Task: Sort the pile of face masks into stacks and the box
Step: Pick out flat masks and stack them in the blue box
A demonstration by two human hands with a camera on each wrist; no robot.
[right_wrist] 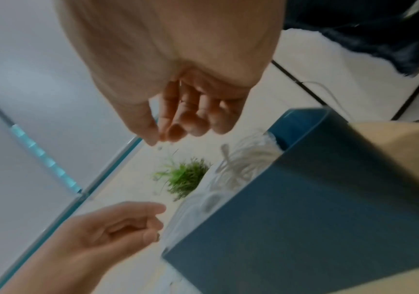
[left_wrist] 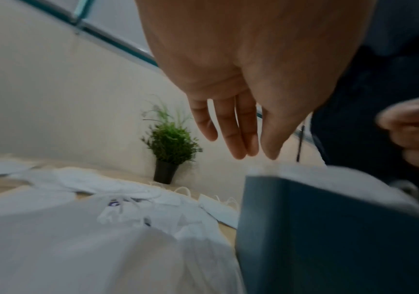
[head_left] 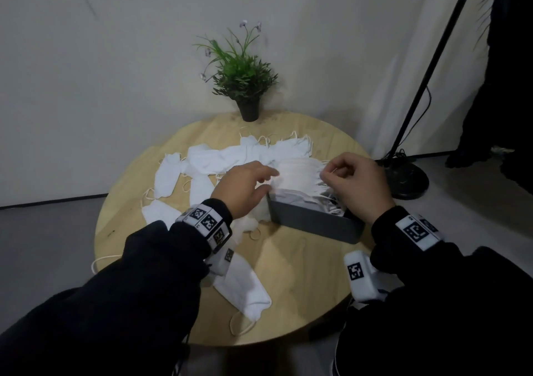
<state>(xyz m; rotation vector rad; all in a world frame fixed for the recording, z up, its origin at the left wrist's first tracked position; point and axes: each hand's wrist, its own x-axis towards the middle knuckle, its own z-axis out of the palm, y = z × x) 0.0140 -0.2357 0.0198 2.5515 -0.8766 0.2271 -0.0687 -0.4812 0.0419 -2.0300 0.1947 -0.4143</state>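
Note:
A dark grey box (head_left: 314, 225) stands on the round wooden table (head_left: 288, 283), right of centre, holding a thick stack of white masks (head_left: 300, 176) with ear loops (right_wrist: 241, 163) bunched at its right end. My left hand (head_left: 248, 185) hovers at the box's left end, fingers (left_wrist: 231, 129) straight and loose, holding nothing. My right hand (head_left: 354, 182) is above the right end of the stack, fingers (right_wrist: 178, 119) curled and thumb against forefinger; I see nothing between them. Loose white masks (head_left: 219, 156) lie spread left of and behind the box.
One mask (head_left: 245, 286) lies near the table's front edge under my left forearm. A potted plant (head_left: 245, 78) stands at the table's far edge. A black lamp stand base (head_left: 409, 179) sits on the floor to the right. A white wall is behind.

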